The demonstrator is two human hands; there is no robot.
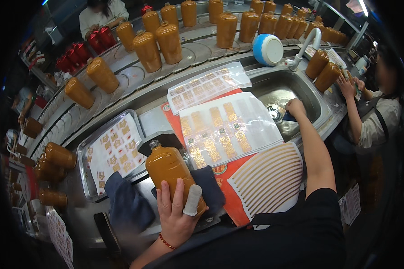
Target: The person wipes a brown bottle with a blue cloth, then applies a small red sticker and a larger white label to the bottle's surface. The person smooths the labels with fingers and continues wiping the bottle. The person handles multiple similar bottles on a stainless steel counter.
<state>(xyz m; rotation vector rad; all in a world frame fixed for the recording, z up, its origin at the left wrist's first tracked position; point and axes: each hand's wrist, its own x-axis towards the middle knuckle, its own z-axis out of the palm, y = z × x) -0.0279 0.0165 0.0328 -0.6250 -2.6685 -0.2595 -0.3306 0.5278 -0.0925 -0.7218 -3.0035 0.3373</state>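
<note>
My left hand (177, 217) lies over the lower part of a glossy brown bottle (168, 163) and holds it tilted. One of its fingers wears a white finger cover (192, 200). The bottle's clear neck points up and away, and dark blue cloth (209, 186) shows beside and under it. Over the steel sink (316, 96), my right hand (296, 109) is closed on a small dark blue flat piece (288, 117), mostly hidden by the fingers. Next to the bottle lie a sheet of gold decals (224, 134) and a sheet of curved gold strips (269, 179).
A metal tray (81, 157) with another decal sheet (114, 150) sits left. Behind, a conveyor (130, 74) carries several brown bottles (168, 42). A faucet (296, 60) and a blue-white round container (268, 49) stand by the sink. A co-worker (375, 110) handles something at right.
</note>
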